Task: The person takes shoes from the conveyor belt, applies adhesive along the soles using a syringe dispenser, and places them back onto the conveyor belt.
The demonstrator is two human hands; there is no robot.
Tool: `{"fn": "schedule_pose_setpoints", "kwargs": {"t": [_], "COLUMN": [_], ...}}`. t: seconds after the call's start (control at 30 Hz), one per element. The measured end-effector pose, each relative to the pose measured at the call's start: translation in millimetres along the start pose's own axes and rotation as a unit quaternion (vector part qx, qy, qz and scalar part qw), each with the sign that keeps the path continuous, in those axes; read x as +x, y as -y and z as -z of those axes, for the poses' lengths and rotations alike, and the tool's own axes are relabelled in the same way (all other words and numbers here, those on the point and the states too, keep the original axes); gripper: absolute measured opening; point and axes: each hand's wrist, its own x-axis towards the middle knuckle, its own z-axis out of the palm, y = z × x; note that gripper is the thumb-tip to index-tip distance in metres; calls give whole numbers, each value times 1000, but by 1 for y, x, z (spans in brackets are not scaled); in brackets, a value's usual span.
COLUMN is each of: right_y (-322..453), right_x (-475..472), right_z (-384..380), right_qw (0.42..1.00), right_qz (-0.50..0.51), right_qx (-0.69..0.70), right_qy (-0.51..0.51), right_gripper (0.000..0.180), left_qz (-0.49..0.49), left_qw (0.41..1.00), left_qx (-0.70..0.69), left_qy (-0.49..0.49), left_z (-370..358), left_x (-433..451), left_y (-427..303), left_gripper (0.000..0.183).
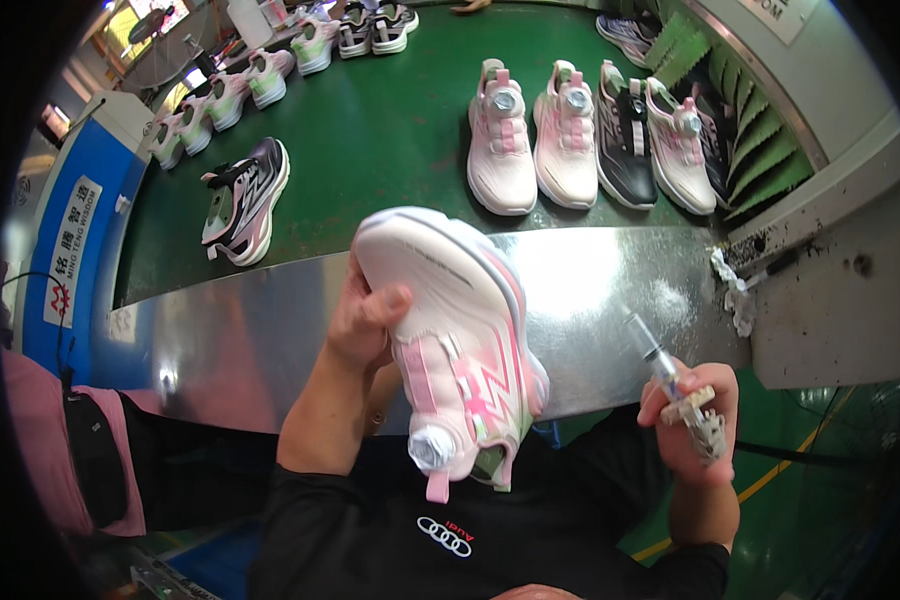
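A pink and white sneaker is gripped at its toe end by my left hand, thumb on the upper. It is raised above the metal ledge, its heel toward my body. A wrapped dial sits near its pink pull tab, and a dark line of marks runs along the toe side. To the right, my right hand is closed around a clear syringe whose tip points up and left, apart from the shoe. A crumpled, pale, dirty object is by the palm and the syringe's rear end.
Beyond the metal ledge lies a green belt with several pink sneakers, a black one and a black-pink one. Green bristle-like strips edge a machine opening at right. Another person in pink is at left.
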Motion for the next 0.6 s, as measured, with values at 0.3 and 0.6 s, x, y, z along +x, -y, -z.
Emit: {"fn": "schedule_pose_setpoints", "kwargs": {"t": [0.3, 0.6], "right_y": [7, 4], "right_x": [65, 76], "right_z": [-70, -83], "right_qw": [960, 961], "right_qz": [1, -31], "right_qx": [210, 196], "right_qy": [183, 192], "right_gripper": [73, 70], "left_qz": [-65, -87], "left_qw": [983, 973], "left_qx": [-39, 13], "left_qy": [164, 212], "left_z": [2, -4], "left_x": [-12, -13], "left_y": [-1, -7], "left_gripper": [67, 66]}}
